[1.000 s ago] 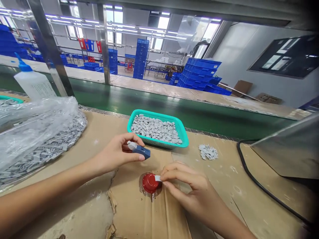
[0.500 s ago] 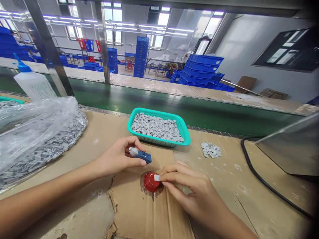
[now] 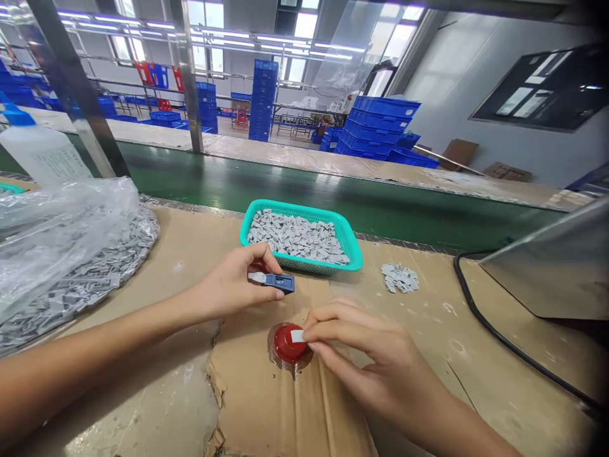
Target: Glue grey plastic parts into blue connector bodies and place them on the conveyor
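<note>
Between the thumb and fingers of my left hand is a dark blue block with a light grey piece at its left end. My right hand pinches a small light grey tab over the right side of a red, wet-looking round dish. Whether the tab touches the dish is hard to tell. The dish sits in a dark wet stain on a cardboard sheet. Behind my hands stands a turquoise basket full of grey parts.
A small pile of grey parts lies at the right, near a black cable and a metal housing. At the left are a plastic bag over many grey parts and a white bottle. A green conveyor runs behind.
The blue block has turned in my left hand, from slanting down to nearly level, and sits slightly higher. My right hand still pinches the tab at the red dish. The camera view has shifted slightly.
</note>
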The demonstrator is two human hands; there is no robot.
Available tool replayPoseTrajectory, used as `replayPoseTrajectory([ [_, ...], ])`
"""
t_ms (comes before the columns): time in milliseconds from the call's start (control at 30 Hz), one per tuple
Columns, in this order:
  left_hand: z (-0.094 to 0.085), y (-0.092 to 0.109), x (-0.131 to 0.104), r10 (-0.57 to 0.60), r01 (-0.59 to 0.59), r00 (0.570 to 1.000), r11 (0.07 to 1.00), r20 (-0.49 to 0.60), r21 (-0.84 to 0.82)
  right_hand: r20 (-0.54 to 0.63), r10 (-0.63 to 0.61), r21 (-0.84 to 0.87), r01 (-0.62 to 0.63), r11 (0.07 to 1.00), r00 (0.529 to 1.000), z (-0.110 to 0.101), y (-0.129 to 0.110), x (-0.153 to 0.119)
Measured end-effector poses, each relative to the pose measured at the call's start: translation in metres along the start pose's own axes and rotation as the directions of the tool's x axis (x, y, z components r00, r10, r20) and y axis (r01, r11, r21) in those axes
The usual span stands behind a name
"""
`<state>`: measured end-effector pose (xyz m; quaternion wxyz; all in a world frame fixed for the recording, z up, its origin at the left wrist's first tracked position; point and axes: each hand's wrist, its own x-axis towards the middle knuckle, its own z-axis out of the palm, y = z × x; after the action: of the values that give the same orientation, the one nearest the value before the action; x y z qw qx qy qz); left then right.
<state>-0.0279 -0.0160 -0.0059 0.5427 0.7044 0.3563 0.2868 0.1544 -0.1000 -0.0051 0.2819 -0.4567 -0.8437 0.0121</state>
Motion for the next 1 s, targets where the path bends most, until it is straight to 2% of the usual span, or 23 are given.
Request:
replayPoseTrajectory([
  [233,-0.003,-0.007,-0.005,0.111,-0.113,0.994,0.99,0.02,0.082,-0.028,-0.026,-0.046,0.025,0.999,0.999,0.001,-0.001,-0.004],
  [333,-0.003,-0.008,-0.01,0.155,-0.157,0.988,0.979,0.029,0.13,-0.084,-0.018,-0.076,0.011,0.997,0.996,0.002,0.0,-0.005],
  [433,-0.002,-0.008,-0.012,0.185,-0.186,0.983,0.974,0.019,0.13,-0.05,-0.064,-0.08,0.06,0.995,0.997,0.0,0.002,-0.001],
  [567,0.003,-0.01,-0.013,0.263,-0.262,0.965,0.952,0.02,0.161,-0.065,0.095,-0.007,-0.096,0.995,0.993,-0.007,0.002,0.015],
  [667,0.006,-0.012,-0.016,0.282,-0.283,0.959,0.94,0.034,0.191,-0.065,0.119,0.034,-0.116,0.993,0.991,-0.005,0.003,0.025],
  [867,0.009,-0.009,-0.02,0.275,-0.282,0.959,0.94,0.067,0.192,-0.136,0.05,-0.05,-0.057,0.997,0.989,0.012,0.01,0.025],
  [1000,0.01,-0.007,-0.019,0.281,-0.286,0.958,0.944,0.056,0.166,-0.174,-0.063,-0.201,0.027,0.979,0.983,0.011,0.01,0.025],
])
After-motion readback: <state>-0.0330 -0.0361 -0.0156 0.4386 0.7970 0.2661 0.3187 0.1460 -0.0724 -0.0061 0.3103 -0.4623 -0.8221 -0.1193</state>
